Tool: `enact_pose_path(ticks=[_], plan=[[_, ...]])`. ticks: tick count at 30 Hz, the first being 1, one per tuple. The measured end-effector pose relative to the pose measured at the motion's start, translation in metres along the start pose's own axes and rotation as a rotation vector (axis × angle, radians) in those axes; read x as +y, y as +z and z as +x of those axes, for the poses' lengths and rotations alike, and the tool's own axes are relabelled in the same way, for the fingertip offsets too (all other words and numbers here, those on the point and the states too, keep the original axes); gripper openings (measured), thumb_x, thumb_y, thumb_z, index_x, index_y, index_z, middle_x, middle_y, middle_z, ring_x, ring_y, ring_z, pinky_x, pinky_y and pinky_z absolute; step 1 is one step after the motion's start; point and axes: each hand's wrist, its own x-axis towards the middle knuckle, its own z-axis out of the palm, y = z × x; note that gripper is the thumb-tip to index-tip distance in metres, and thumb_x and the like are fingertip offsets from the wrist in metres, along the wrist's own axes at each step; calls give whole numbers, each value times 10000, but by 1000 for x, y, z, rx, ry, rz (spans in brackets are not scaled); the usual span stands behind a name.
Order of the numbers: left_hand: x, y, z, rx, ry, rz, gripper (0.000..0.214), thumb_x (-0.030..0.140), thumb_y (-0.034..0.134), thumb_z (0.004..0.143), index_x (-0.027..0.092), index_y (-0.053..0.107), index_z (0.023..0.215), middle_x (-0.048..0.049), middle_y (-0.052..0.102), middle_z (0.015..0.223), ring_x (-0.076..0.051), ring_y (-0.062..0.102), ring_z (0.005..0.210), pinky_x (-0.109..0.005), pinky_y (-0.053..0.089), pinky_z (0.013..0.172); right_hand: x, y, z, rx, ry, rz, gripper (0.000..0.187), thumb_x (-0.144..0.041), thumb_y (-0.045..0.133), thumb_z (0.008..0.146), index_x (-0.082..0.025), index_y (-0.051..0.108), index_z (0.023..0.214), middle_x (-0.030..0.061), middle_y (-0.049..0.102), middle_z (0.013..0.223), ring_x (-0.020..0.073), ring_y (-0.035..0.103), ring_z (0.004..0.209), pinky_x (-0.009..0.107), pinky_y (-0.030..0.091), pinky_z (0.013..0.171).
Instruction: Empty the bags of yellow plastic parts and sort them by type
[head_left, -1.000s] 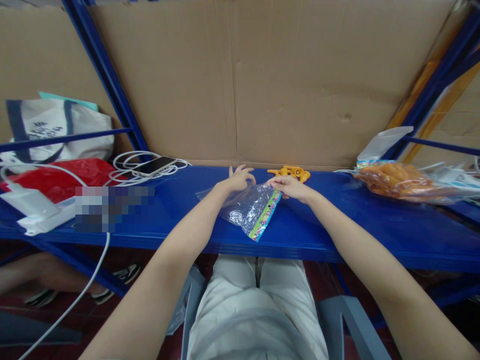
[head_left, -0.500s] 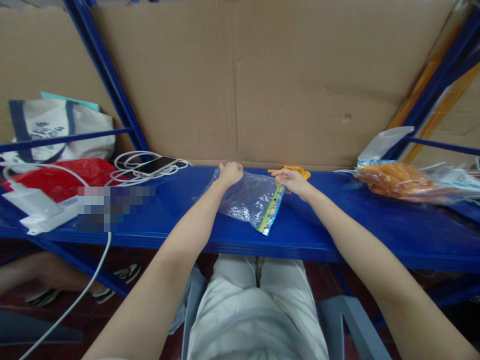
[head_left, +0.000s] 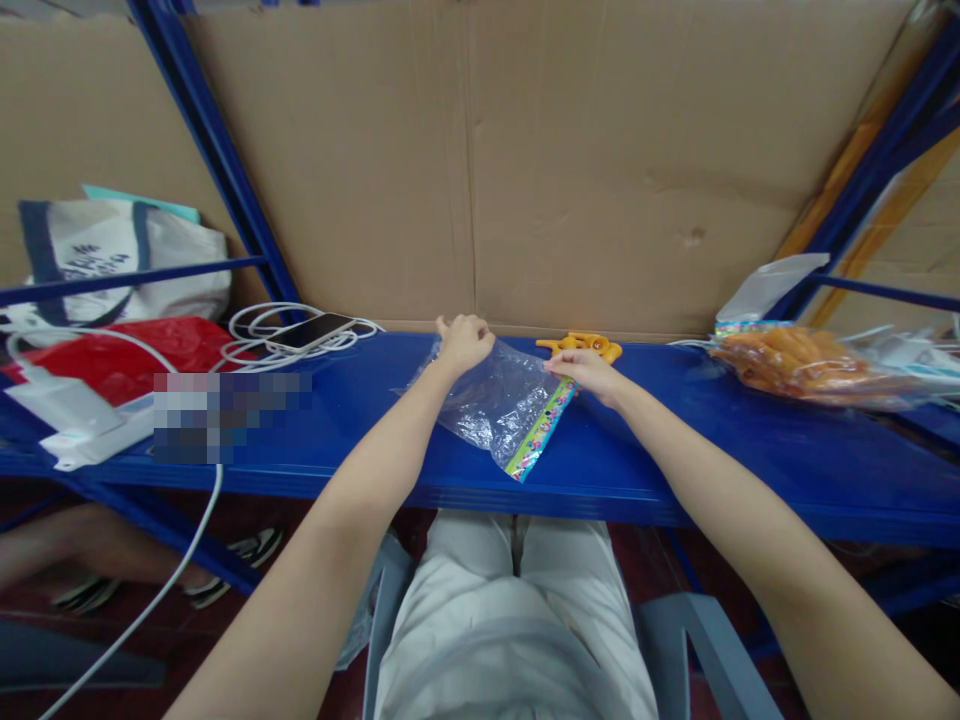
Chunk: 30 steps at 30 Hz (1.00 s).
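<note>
A clear plastic bag (head_left: pixel 487 410) lies partly spread on the blue shelf, its colourful printed header strip (head_left: pixel 541 430) slanting toward the front edge. My right hand (head_left: pixel 589 370) pinches the upper end of that strip between thumb and fingers. At the bag's far left part, my left hand (head_left: pixel 466 343) is curled with bent fingers on the film; its fingertips are mostly hidden. Just behind my right hand sits a small orange plastic object (head_left: pixel 581 343) with ring-like parts, its kind unclear.
On the right lies a clear bag of orange pieces (head_left: pixel 802 360). To the left are a phone (head_left: pixel 311 332) on coiled white cable, a red plastic bag (head_left: pixel 142 350), a white power strip (head_left: pixel 97 425) and a canvas tote (head_left: pixel 112 255). Cardboard (head_left: pixel 570 180) stands behind the shelf.
The header strip has swung, its lower end now farther left and nearer the front edge. My left hand has shifted slightly right and lifted a little. More of the orange object shows.
</note>
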Motion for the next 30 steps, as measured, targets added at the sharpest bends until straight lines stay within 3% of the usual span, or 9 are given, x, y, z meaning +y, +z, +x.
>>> enact_pose_path(ticks=[8, 13, 16, 21, 24, 28, 30], plan=[[0, 1, -1, 58, -63, 1, 220, 167, 518, 825, 214, 730, 791, -96, 713, 1119, -341, 539, 1235, -660, 166, 1169, 3, 2, 5, -6, -65, -23, 151, -207, 641, 755, -187, 601, 611, -9, 558, 611, 115, 471, 580, 253, 351, 545], [-3, 1, -3, 124, -114, -65, 312, 165, 555, 799, 256, 697, 1062, -94, 623, 1358, -338, 449, 1367, -637, 165, 1191, 8, 0, 10, 96, -121, 49, 141, -256, 663, 745, -197, 605, 630, -10, 591, 605, 124, 518, 594, 264, 403, 595], [0, 0, -3, 156, -199, -134, 386, 181, 562, 816, 273, 624, 1186, -92, 584, 1421, -323, 428, 1400, -609, 203, 1193, 14, -6, 18, 237, -194, 147, 220, -354, 701, 749, -210, 572, 643, -8, 623, 643, 144, 574, 635, 283, 465, 646], [2, 2, 5, 181, -443, -374, 438, 254, 575, 860, 235, 521, 1294, -125, 564, 1438, -304, 490, 1369, -508, 365, 1130, 15, -20, 27, 602, -359, 270, 284, -446, 648, 831, -234, 495, 720, -10, 644, 739, 169, 631, 746, 329, 524, 766], [0, 4, 8, 6, -549, -633, 416, 361, 522, 926, 200, 494, 1309, -151, 641, 1331, -278, 625, 1216, -415, 487, 995, 10, -25, 25, 730, -404, 290, 289, -435, 591, 889, -245, 431, 741, -6, 640, 761, 168, 635, 790, 325, 523, 796], [1, 5, 3, -535, -538, -930, 414, 545, 435, 969, 202, 593, 1140, -142, 767, 1016, -264, 727, 953, -357, 547, 804, 6, -26, 20, 764, -408, 268, 274, -414, 575, 907, -252, 404, 767, 0, 627, 786, 159, 620, 816, 281, 506, 754], [3, 4, 1, -686, -480, -1032, 451, 606, 455, 951, 205, 637, 1049, -137, 777, 893, -267, 735, 873, -358, 549, 766, 7, -26, 20, 767, -407, 241, 275, -430, 581, 900, -253, 410, 779, 4, 617, 795, 159, 605, 812, 264, 494, 715]])
